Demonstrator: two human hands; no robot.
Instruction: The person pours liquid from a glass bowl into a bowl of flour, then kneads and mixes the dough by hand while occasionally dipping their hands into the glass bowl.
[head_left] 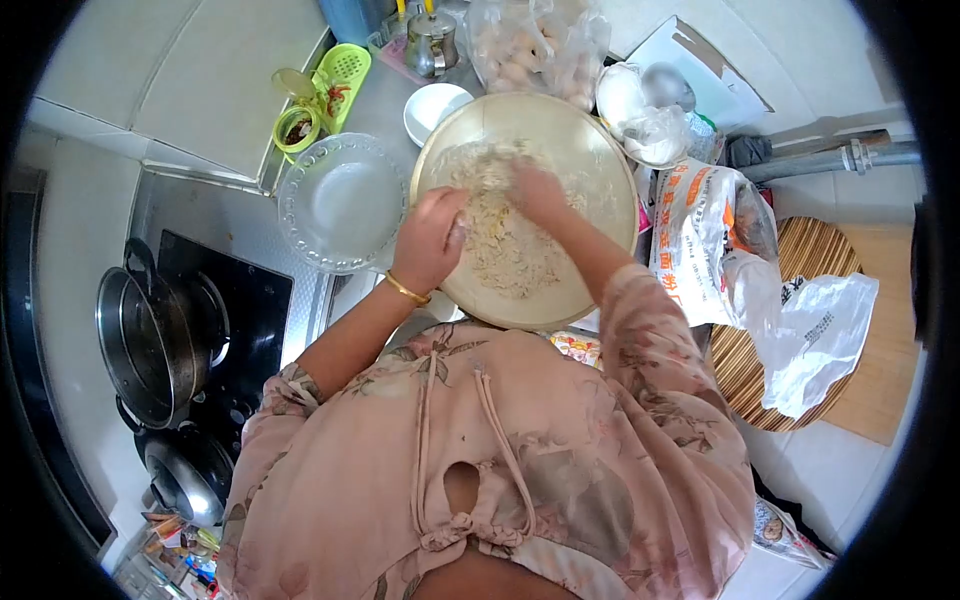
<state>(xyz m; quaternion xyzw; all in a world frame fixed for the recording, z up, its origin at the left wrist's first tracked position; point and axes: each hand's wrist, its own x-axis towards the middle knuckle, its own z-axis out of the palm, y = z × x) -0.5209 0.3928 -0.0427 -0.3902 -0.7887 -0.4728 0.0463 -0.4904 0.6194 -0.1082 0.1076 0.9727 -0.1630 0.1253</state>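
Observation:
A wide cream-coloured basin point(590, 130) holds crumbly, floury dough point(515, 255), with loose flour toward its far side. My left hand point(432, 238), a gold bangle at its wrist, is closed over the basin's left rim. Inside the basin, my right hand point(537, 190) is in the floury dough near the middle; its fingers are smeared by motion, so whether they grip any of it does not show. Left of the basin stands a clear scalloped bowl point(343, 203) with what looks like water. A small white bowl point(436, 108) sits at the basin's far left.
A wok point(150, 340) and a lidded pan point(188, 474) are at the stove on the left. Bagged eggs point(522, 60) lie behind the basin. To the right are a printed flour bag point(700, 235) and a round slatted board point(735, 375). A green-lidded jar point(297, 128) stands far left.

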